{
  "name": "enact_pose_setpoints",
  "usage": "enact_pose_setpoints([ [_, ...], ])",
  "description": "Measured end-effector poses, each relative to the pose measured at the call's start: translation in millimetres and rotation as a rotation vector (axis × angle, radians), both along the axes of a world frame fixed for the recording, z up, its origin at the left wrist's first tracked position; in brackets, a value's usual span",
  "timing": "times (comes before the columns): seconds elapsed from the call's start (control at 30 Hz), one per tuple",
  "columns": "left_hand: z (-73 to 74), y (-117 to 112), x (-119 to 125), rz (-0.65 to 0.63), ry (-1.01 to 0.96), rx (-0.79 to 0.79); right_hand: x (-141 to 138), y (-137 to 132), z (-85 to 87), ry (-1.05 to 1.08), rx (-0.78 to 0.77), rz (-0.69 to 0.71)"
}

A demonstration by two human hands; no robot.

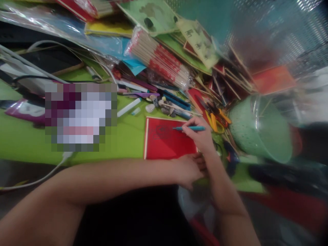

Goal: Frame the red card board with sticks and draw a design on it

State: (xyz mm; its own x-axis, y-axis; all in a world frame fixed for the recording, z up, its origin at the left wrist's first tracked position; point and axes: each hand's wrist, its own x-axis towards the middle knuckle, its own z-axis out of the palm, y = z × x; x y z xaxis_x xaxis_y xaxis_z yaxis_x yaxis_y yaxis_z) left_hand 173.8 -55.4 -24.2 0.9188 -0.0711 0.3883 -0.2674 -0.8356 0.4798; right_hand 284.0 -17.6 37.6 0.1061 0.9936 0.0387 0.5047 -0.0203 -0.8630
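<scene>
A red card [169,141] with a pale left edge lies on the green table [25,140] just in front of me. My right hand [201,136] is closed round a teal pen [191,128], whose tip rests on the card's upper part, where a faint dark drawing shows. My left hand [191,169] rests at the card's lower right corner, beside my right wrist. Its fingers are partly hidden, seemingly lying flat against the card's edge.
A green plastic bowl [258,128] stands tipped at the right. Orange-handled scissors [216,119], small stones [161,106], markers and a wrapped bundle of sticks [159,59] crowd behind the card. Coloured sheets pile at the back. A white cable [38,179] runs off the table's front left.
</scene>
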Motion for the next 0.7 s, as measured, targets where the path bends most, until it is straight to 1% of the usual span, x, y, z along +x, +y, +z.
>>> enact_pose_setpoints([
  [0.13,1.4,0.7,0.3,-0.007,-0.005,-0.009,0.3,-0.1,-0.2,-0.014,0.019,0.0],
  [0.3,5.2,1.4,0.3,-0.019,0.053,0.017,1.1,-0.1,-0.5,0.008,-0.002,0.015],
  [0.43,3.0,0.6,0.7,-0.013,0.016,-0.014,0.3,-0.3,0.1,0.012,0.006,-0.004],
  [0.53,2.3,0.8,0.3,-0.012,0.019,-0.003,-0.1,-0.4,0.7,0.009,-0.005,0.003],
  [0.7,6.9,2.5,-1.7,-0.017,0.053,0.009,0.1,-1.4,0.0,0.014,0.006,0.003],
])
